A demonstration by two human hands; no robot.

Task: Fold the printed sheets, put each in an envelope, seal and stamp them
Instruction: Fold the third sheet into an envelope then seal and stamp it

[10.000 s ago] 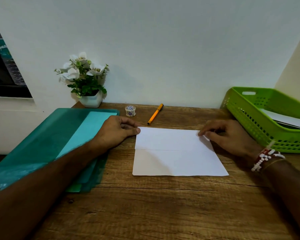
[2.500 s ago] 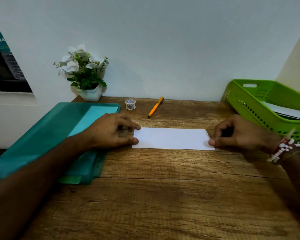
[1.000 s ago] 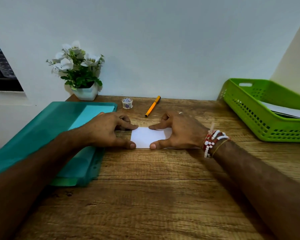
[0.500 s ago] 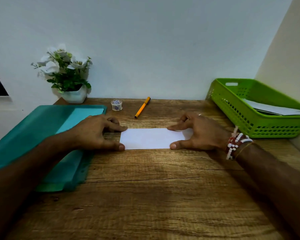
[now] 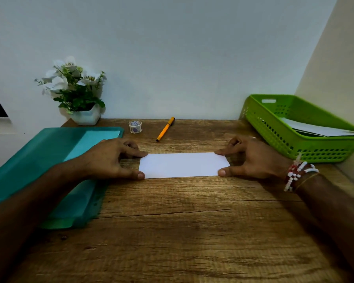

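My left hand [image 5: 110,158] and right hand [image 5: 251,158] bracket the folded sheet [image 5: 183,165], fingertips [image 5: 140,176] spread, pressing each short end. Flattening creases, I reckon; nothing clasped.

The folded sheet [image 5: 183,164] lies mid-worktop [image 5: 182,231], folder [image 5: 49,160] left, basket [image 5: 274,137] holding papers [image 5: 315,128] right. Behind it sit the tape roll [image 5: 135,126], pen [image 5: 165,129] and plant [image 5: 78,92].

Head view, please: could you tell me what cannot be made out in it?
Folded sheet: any print is hidden; only a blank face shows in the head view.
Papers in the green basket: partly behind its wall, cut off by the right edge.
Small round object beside the pen: too small to identify.
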